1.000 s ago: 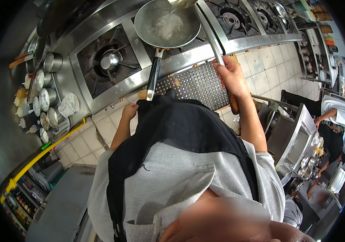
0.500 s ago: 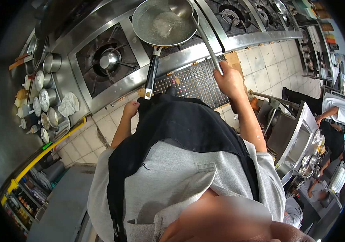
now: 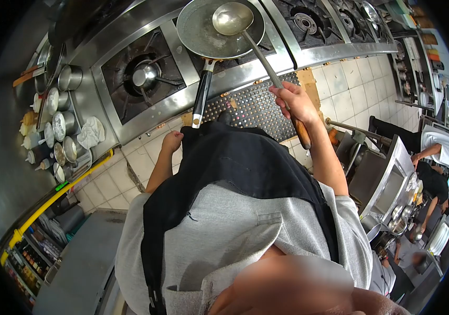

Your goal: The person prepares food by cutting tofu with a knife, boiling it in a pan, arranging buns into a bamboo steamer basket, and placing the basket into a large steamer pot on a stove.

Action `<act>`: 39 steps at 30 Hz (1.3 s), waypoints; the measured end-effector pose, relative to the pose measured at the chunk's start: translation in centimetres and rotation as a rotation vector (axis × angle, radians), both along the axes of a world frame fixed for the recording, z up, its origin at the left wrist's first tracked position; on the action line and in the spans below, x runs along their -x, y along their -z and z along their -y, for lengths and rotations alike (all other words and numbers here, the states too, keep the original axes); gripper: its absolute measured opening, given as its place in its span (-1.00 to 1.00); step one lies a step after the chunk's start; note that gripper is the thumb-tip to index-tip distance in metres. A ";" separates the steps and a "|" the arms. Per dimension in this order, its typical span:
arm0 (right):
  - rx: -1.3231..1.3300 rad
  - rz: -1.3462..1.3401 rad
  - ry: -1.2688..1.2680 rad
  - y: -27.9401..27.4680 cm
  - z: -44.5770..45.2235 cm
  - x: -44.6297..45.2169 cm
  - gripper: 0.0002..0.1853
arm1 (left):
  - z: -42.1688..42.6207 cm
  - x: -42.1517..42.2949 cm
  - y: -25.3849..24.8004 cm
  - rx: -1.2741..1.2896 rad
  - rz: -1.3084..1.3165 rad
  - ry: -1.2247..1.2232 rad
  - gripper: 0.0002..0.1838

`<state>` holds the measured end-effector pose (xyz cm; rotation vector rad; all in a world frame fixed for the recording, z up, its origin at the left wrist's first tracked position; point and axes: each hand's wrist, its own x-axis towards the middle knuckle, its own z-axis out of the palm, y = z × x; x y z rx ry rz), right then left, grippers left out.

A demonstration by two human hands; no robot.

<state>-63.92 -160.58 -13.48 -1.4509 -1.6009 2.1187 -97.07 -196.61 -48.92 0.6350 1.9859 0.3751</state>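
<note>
My right hand (image 3: 297,101) is wrapped round the metal shaft of a long ladle (image 3: 233,19); its wooden handle end sticks out below my fist. The ladle's round bowl is over the right side of a wide pan (image 3: 195,34) and looks wet. Some clear liquid shows in the bottom of the pan, which stands on the stove. The pan's black handle (image 3: 202,94) points towards me, with no hand on it. My left hand (image 3: 172,142) is closed beside the edge of my black apron (image 3: 224,152), left of the handle's end; what it holds, if anything, is hidden.
A bare burner (image 3: 145,75) is left of the pan, and more burners (image 3: 306,22) lie to the right. Several metal pots (image 3: 64,123) and a white cloth (image 3: 91,132) stand at the left. Co-workers (image 3: 434,181) are at a counter on the right.
The ladle has turned and come up in the pan, its bowl now showing. My right hand has shifted its grip, baring the wooden end. The liquid is calmer; my left hand stays closed.
</note>
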 end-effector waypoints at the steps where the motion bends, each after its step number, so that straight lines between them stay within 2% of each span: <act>1: 0.038 -0.061 0.024 0.1 0.0 -0.1 -0.74 | 0.0 0.1 0.1 0.020 0.018 -0.002 -0.60; 5: 0.086 -0.053 0.011 -1.3 0.2 -0.1 -0.73 | -0.2 0.3 -0.1 0.051 0.058 -0.018 -0.59; 8: 0.096 -0.095 0.013 -1.4 0.4 -0.2 -0.73 | -0.4 0.5 0.1 0.000 -0.024 0.043 -0.58; 17: -0.031 -0.042 0.020 -1.3 0.2 0.1 -0.73 | -0.9 0.8 -0.2 -0.021 -0.024 0.030 -0.59; 25: 0.085 -0.153 0.083 -1.2 0.0 -0.3 -0.74 | -0.5 1.1 0.7 -0.027 -0.016 0.012 -0.61; 32: 0.066 -0.165 0.086 -0.8 0.1 -0.7 -0.76 | -1.1 0.7 -0.2 0.016 -0.035 0.042 -0.61; 39: 0.199 -0.249 0.086 -1.4 0.4 -1.1 -0.75 | -2.0 0.3 -1.2 -0.025 -0.055 0.072 -0.61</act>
